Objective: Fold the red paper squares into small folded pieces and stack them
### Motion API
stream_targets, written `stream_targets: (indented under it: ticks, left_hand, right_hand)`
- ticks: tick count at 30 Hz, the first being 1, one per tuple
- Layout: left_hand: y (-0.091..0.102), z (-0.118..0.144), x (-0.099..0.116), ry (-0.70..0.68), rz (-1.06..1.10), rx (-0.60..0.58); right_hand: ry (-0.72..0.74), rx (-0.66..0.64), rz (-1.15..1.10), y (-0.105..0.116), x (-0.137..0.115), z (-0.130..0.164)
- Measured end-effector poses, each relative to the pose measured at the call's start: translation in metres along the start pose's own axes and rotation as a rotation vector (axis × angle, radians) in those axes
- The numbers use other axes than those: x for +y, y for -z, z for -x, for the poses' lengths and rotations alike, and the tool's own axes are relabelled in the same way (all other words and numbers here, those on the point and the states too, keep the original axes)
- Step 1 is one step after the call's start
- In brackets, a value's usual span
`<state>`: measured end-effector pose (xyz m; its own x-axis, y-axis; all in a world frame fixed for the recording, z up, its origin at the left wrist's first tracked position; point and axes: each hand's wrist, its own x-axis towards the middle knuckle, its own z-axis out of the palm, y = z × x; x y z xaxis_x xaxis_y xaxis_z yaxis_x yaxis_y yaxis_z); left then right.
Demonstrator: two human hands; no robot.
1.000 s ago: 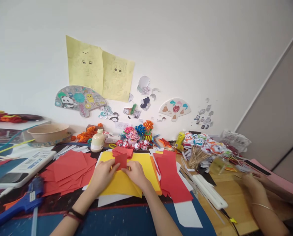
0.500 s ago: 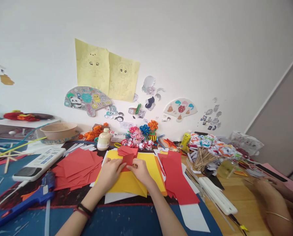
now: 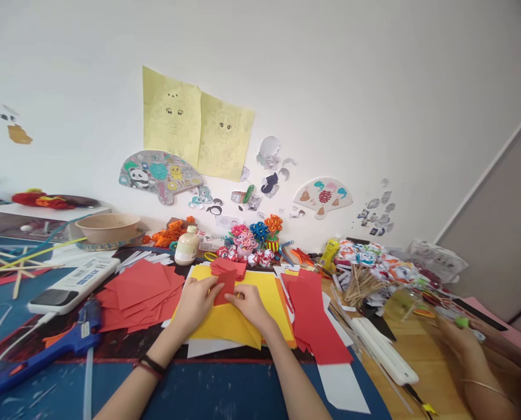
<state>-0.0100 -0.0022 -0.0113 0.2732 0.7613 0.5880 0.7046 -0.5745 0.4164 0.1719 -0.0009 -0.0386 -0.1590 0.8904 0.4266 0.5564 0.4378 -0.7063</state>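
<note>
A small piece of red paper (image 3: 226, 287) is raised between my two hands, over yellow sheets (image 3: 225, 326). My left hand (image 3: 200, 298) pinches its left edge between thumb and fingers. At its lower right edge my right hand (image 3: 249, 303) is closed, thumb and forefinger together on the paper. Just behind it lies a small stack of red paper pieces (image 3: 228, 267). White and orange sheets show from beneath the yellow ones.
Red squares (image 3: 140, 291) pile up on the left, near a blue glue gun (image 3: 67, 347) and a white power strip (image 3: 74, 286). Red strips (image 3: 313, 315) lie right. A cream bottle (image 3: 187, 246) stands behind. Another person's hand (image 3: 459, 338) works at far right.
The red paper now stands a little more upright between my fingers. My view has shifted slightly. The other person's hand has moved, and a small green thing shows by it.
</note>
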Motion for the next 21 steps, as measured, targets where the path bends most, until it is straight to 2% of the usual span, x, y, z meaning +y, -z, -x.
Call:
stream_targets:
  ticks: [3, 6, 8, 11, 15, 18, 19, 21]
  left_hand:
    - [0.002, -0.002, -0.001, 0.188, 0.277, 0.069]
    - [0.0, -0.003, -0.002, 0.352, 0.552, 0.101]
    - [-0.004, -0.003, -0.002, 0.422, 0.689, 0.09]
    - [-0.009, -0.003, -0.002, 0.477, 0.787, 0.051]
    - [-0.002, -0.007, -0.008, 0.442, 0.794, 0.018]
    - [0.017, -0.012, -0.02, 0.483, 0.626, 0.102]
    - [0.026, -0.013, -0.025, 0.501, 0.546, 0.137]
    - [0.043, -0.014, -0.034, 0.535, 0.368, 0.197]
  right_hand:
    - [-0.042, 0.034, -0.193, 0.001, -0.006, -0.001]
    - [-0.166, 0.03, -0.469, -0.003, -0.009, -0.002]
    - [-0.225, -0.032, -0.608, -0.007, -0.009, -0.002]
    - [-0.26, -0.052, -0.649, -0.011, -0.007, -0.003]
    - [-0.264, 0.169, -0.609, 0.0, -0.01, -0.011]
    - [-0.236, 0.298, -0.598, 0.019, -0.015, -0.027]
    - [-0.245, 0.296, -0.565, 0.025, -0.017, -0.034]
    - [-0.338, 0.207, -0.39, 0.032, -0.018, -0.051]
